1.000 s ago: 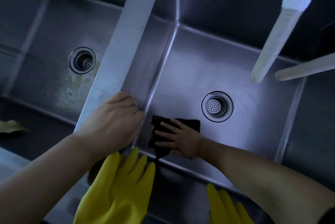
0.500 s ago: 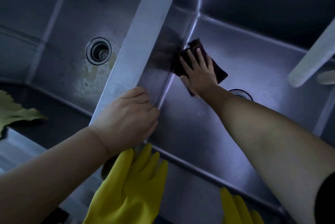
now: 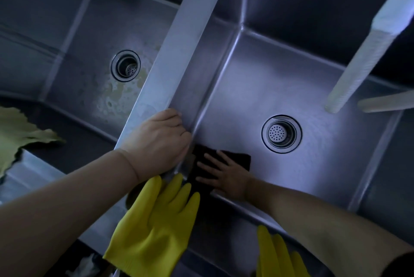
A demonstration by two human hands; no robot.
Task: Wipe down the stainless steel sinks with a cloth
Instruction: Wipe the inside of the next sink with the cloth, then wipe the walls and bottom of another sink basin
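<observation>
The dark cloth [image 3: 226, 165] is pressed flat on the floor of the right-hand sink basin [image 3: 291, 88], in its near left corner, by the right hand [image 3: 226, 174], whose fingers are spread straight over it and point left toward the divider; nothing is curled round the cloth. The unwiped floor and the strainer drain [image 3: 281, 134] lie to the right and farther off, so a stroke that way is judged likely. The left hand [image 3: 160, 142] is closed over the near end of the divider rail [image 3: 179, 52] as a brace, just beside the cloth.
</observation>
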